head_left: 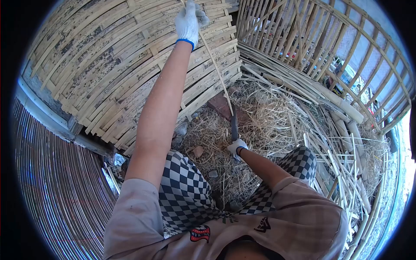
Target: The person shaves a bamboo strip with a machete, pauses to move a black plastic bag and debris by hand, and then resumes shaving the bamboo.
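Observation:
My left hand (188, 27), in a white knit glove with a blue cuff, reaches far forward and is closed on a long thin bamboo strip (215, 66). The strip slants down toward me, and its near end meets the dark blade of a knife (234, 125) low over the ground. My right hand (237, 147), also gloved in white, is wrapped round the knife's handle, which is mostly hidden by the fingers. The blade points away from me. Around it lies a heap of pale bamboo shavings (266, 117), with a reddish brick (219, 106) just beyond the blade.
A woven bamboo panel (108, 60) leans at the left and front. Beyond the shavings stands a slatted bamboo fence (299, 32), with bamboo poles (333, 97) along its foot. Loose split strips (342, 173) lie at the right. Checkered trouser legs (182, 186) flank the work spot.

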Available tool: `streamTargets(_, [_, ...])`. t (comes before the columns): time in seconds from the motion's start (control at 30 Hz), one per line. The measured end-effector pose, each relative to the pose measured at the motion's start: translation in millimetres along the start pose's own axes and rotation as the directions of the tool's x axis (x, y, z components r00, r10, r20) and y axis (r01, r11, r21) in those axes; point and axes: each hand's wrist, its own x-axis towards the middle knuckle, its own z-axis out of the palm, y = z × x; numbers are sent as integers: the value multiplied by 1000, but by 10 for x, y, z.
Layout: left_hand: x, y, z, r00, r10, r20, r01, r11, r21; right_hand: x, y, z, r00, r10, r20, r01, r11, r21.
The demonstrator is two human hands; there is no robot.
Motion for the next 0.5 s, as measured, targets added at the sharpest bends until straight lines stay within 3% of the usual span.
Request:
streamTargets(0.1, [146,-86,-58,999,32,20,-33,999,28,139,26,86,996,40,-85,-33,995,91])
streamTargets(0.23, [84,65,20,1000,3,-20,-1,995,97,46,32,-112,996,64,-63,-49,973,223])
streamTargets(0.27, [49,112,69,1000,8,-27,-6,995,97,31,49,-158,995,4,-98,19,971,238])
streamTargets(0.4, [-15,215,104,1000,-6,-13,7,997,74,-244,-55,-543,997,82,11,-82,964,254])
streamTargets(0.43, [1,191,83,999,-27,-19,29,997,67,-92,-27,-568,997,-22,69,16,995,94])
streamTargets(0.47, [158,46,19,997,73,39,-71,995,-65,65,-6,-598,983,-115,144,125,990,-59])
streamTargets(0.5, [122,93,24,997,72,-25,-73,997,-21,23,-9,-598,966,-196,170,228,952,-203])
